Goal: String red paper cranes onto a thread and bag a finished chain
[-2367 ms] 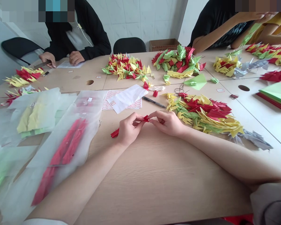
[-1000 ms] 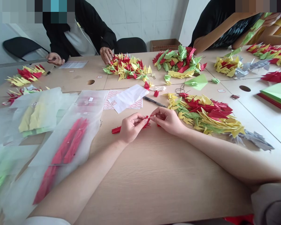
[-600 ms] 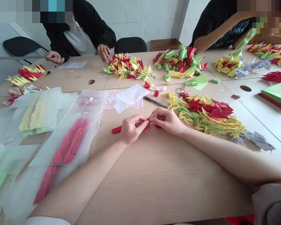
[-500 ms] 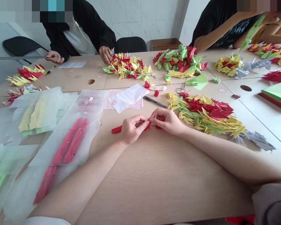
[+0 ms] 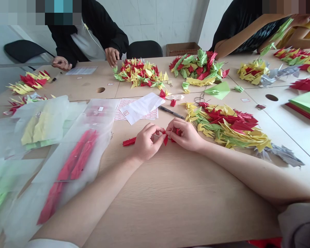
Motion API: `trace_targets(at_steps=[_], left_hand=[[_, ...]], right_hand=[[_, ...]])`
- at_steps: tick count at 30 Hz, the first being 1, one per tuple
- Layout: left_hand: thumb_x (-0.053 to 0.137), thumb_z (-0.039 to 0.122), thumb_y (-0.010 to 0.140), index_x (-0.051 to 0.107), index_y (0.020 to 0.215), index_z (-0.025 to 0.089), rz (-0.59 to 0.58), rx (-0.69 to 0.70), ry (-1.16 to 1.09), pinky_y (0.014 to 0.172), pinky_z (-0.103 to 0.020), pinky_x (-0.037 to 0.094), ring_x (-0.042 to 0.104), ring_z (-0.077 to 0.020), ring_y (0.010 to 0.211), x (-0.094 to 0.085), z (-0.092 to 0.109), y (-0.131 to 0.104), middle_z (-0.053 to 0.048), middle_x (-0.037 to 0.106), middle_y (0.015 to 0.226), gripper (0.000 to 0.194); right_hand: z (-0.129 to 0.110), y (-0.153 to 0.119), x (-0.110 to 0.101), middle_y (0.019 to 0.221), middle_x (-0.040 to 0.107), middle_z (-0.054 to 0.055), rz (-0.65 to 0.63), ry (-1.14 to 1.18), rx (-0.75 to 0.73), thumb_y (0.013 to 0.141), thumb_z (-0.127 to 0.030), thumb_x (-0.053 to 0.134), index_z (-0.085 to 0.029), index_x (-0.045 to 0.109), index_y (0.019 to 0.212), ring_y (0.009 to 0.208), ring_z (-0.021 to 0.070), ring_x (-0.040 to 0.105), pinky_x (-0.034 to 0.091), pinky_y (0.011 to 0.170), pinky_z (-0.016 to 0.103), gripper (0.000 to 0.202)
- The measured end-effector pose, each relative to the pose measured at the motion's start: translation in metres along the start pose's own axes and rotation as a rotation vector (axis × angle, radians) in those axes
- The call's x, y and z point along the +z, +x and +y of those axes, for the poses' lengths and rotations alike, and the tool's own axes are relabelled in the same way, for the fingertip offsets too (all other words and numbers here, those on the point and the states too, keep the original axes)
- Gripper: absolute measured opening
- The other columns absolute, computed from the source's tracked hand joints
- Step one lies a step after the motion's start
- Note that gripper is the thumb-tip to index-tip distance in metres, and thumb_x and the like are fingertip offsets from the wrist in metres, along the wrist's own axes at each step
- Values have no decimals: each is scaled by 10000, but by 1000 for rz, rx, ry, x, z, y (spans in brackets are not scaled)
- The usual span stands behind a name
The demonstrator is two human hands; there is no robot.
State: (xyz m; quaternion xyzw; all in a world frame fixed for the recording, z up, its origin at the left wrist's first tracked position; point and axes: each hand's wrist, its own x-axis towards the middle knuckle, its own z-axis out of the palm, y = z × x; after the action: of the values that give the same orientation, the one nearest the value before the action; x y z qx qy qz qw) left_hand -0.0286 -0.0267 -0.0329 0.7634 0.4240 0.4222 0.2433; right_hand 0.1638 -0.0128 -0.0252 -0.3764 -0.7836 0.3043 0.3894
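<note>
At the middle of the table, my left hand [image 5: 149, 142] and my right hand [image 5: 185, 135] meet fingertip to fingertip. Between them a small red folded paper piece [image 5: 165, 138] is pinched by both. More red paper shows behind the fingers of my right hand, partly hidden. A stack of red folded pieces [image 5: 129, 141] lies just left of my left hand. Right of my right hand rests a bundle of red, yellow and green folded paper strings [image 5: 229, 125]. A black pen [image 5: 171, 112] lies beyond my hands.
Clear bags [image 5: 103, 120] with red, yellow and green folded paper cover the left side. White paper [image 5: 142, 108] lies ahead. Across the table are colourful paper piles [image 5: 142, 73] and two people. A stack of green and red sheets [image 5: 307, 106] sits at the right.
The red piece between my fingertips now points downward and shows more clearly. My left hand's fingers have shifted slightly. Across the table, a person's hand has moved left off the colourful pile.
</note>
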Motion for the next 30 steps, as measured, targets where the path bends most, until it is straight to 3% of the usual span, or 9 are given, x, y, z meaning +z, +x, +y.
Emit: trace_targets(at_steps=[8, 17, 26, 30], left_hand=[[540, 215, 935, 601, 843, 180, -79, 15, -23, 601, -249, 404, 498, -119, 663, -3, -2, 2, -19, 575, 819, 115], [521, 221, 937, 616, 918, 183, -104, -4, -43, 603, -257, 412, 515, -128, 679, -4, -2, 0, -26, 576, 852, 104], [458, 216, 972, 552, 861, 192, -71, 48, 33, 675, -281, 398, 502, -144, 722, -4, -1, 1, -19, 545, 813, 148], [477, 236, 965, 559, 868, 193, -69, 16, 11, 642, -275, 399, 493, -140, 697, -6, 0, 1, -19, 540, 818, 134]], right_hand=[[0, -1, -2, 837, 608, 28, -26, 10, 14, 856, -204, 607, -178, 636, 813, 636, 102, 528, 436, 558, 230, 58], [3, 0, -3, 751, 628, 24, -87, 207, 198, 876, -364, 633, -166, 615, 836, 582, 108, 539, 441, 544, 245, 203], [2, 1, -3, 690, 624, 14, -135, 273, 230, 875, -404, 635, -159, 608, 856, 564, 114, 551, 424, 523, 242, 247], [2, 0, -3, 754, 624, 23, -121, 221, 185, 887, -364, 614, -162, 618, 840, 579, 105, 540, 427, 538, 243, 207]])
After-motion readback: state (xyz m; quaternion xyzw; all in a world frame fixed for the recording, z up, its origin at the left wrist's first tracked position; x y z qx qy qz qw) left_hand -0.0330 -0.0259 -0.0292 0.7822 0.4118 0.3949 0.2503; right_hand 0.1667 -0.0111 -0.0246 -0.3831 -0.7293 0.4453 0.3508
